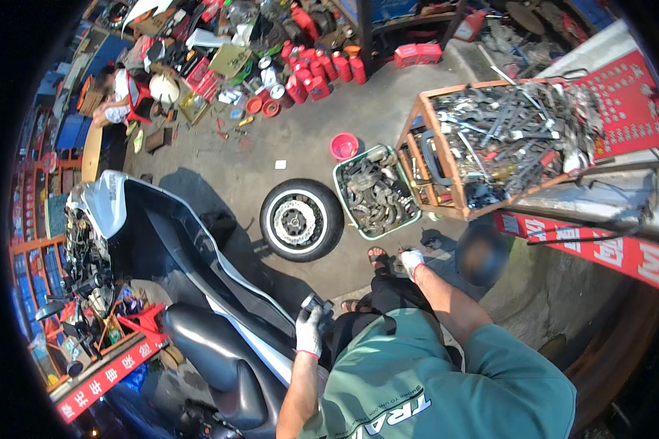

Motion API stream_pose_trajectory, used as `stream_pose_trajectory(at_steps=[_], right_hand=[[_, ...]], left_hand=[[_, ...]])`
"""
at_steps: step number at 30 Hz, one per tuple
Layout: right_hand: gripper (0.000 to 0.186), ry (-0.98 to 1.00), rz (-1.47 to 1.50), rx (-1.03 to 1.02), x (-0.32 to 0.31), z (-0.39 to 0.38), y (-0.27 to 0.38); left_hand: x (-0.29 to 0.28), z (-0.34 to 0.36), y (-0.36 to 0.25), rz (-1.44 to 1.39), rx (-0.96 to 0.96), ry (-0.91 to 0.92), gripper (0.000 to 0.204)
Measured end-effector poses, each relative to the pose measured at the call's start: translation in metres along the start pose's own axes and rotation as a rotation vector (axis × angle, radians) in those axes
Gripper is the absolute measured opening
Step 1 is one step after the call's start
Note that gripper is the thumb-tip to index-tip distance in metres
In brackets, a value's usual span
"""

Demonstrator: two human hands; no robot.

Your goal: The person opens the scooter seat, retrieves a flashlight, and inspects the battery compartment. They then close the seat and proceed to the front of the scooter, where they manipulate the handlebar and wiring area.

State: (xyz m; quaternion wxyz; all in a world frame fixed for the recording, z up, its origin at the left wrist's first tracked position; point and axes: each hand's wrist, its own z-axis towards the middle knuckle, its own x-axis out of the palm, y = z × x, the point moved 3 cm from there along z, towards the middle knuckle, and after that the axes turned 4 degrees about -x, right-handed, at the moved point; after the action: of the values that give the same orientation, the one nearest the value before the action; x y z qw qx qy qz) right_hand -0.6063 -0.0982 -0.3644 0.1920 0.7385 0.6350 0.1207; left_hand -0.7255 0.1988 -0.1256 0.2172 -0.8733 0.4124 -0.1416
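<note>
My left hand (309, 333), in a white glove, is closed around a small grey-black metal part (316, 302), beside the scooter's seat. It could be a brake caliper, but its exact kind is unclear. My right hand (411, 260), gloved too, is held in front of my right thigh with its fingers closed. Something small and dark shows at its fingertips, too small to name. On the floor ahead lies a wheel (294, 219) with a black tyre, a white rim and a brake disc. Next to it stands a green-rimmed tub (350, 212) full of used metal parts.
A scooter (220, 322) with grey-white panels stands at my left. To the right is a wooden-framed bench (458, 175) heaped with tools. A pink basin (344, 146), red bottles (316, 86) and clutter lie farther off. A seated person (117, 99) is at the far left.
</note>
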Motion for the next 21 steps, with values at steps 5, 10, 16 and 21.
stream_pose_trajectory(at_steps=[5,10,16,21], right_hand=[[0.027,-0.165,-0.499,-0.152,0.008,0.159,-0.083],[0.023,-0.105,-1.672,-0.151,0.004,0.266,0.015],[0.041,-0.661,-0.936,-0.192,-0.041,0.368,0.070],[0.051,-0.691,-0.915,-0.164,-0.055,0.410,0.079]], left_hand=[[-0.045,0.006,0.071,0.063,-0.158,-0.182,0.036],[-0.068,0.034,0.120,0.237,-0.278,-0.270,0.037],[-0.075,0.070,0.164,0.214,-0.378,-0.213,0.046],[-0.089,0.081,0.181,0.246,-0.419,-0.239,0.040]])
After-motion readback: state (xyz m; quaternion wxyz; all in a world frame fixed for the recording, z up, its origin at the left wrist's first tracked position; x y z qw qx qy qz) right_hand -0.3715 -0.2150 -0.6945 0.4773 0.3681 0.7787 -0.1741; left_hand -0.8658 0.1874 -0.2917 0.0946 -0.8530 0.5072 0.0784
